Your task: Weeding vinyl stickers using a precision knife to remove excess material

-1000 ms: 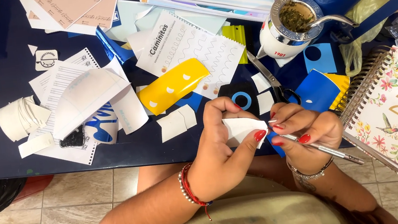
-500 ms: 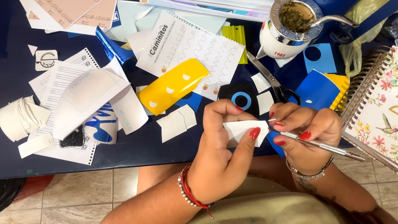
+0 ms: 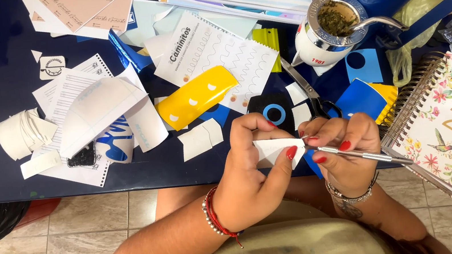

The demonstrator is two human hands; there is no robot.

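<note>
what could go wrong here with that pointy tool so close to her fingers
The right hand holds a thin metal pointed tool whose tip works at the small white paper piece pinched in the left hand. A slip could jab the left thumb right beside the tip. The work is held in the air past the table edge, so a peeled bit may fall to the floor. The open scissors lie just beyond the knuckles and could nick them.
</note>
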